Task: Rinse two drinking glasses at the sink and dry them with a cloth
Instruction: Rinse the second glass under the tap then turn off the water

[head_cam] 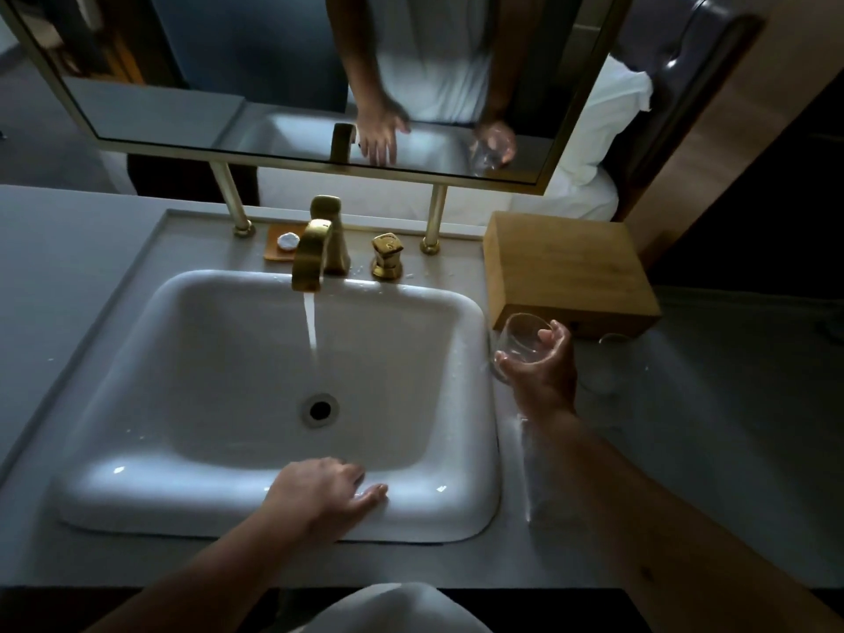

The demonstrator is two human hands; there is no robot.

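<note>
My right hand [541, 372] grips a clear stemless drinking glass [518, 340] just past the right rim of the white sink [461, 450], in front of the wooden box. A second clear glass [609, 358] stands on the counter to the right of that hand, faint and hard to make out. My left hand [326, 493] rests flat on the sink's front rim, fingers spread, holding nothing. Water runs in a thin stream [310, 324] from the brass faucet [313, 258] into the basin. A white cloth [402, 607] shows at the bottom edge, near my body.
A wooden box [566, 271] sits on the grey counter [68, 285] right of the sink. A brass handle [387, 255] stands right of the faucet, a small tray with a white round item [287, 242] to its left. A brass-framed mirror [292, 84] hangs behind.
</note>
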